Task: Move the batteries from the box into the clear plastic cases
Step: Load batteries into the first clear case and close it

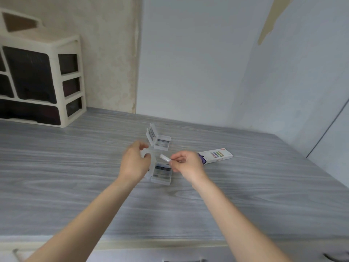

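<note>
Pinching a white battery (164, 158) between thumb and fingertips, the right hand (186, 163) holds it tilted just above the near clear plastic case (160, 173), which lies open on the grey wood-grain counter (75, 176) with dark batteries showing inside. The left hand (134, 161) hovers at the left side of that case, fingers curled; motion blur keeps me from telling whether it grips the lid. A second clear case (158, 140) sits just behind, lid raised, batteries inside. The white battery box (217, 155) lies to the right, near the right hand. A cream drawer unit (66, 80) stands at the far left.
</note>
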Demonstrator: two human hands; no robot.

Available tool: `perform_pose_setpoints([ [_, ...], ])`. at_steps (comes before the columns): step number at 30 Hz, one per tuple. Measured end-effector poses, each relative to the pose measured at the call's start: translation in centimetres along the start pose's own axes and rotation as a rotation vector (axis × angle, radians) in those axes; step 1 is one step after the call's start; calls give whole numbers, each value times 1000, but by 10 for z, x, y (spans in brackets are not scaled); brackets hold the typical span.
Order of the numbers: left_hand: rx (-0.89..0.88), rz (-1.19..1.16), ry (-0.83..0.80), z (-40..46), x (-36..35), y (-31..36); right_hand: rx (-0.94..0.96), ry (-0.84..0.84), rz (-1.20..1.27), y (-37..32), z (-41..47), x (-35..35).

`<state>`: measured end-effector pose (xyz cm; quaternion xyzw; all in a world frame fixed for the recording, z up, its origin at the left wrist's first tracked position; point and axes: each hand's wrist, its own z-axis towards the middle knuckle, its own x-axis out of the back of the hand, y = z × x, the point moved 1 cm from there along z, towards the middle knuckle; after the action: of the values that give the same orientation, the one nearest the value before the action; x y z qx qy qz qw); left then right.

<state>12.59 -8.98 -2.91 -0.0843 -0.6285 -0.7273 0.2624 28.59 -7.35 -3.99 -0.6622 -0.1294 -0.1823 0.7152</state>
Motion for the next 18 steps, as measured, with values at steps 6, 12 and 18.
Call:
perform_pose_setpoints([
  [6,42,161,-5,4,-3,-19,130,51,-317,14,0,-5],
  [12,138,123,-81,2,-7,-26,189,40,-546,14,1,-12],
  [18,140,55,-91,-1,-11,-30,286,44,-669,15,2,-19],
])
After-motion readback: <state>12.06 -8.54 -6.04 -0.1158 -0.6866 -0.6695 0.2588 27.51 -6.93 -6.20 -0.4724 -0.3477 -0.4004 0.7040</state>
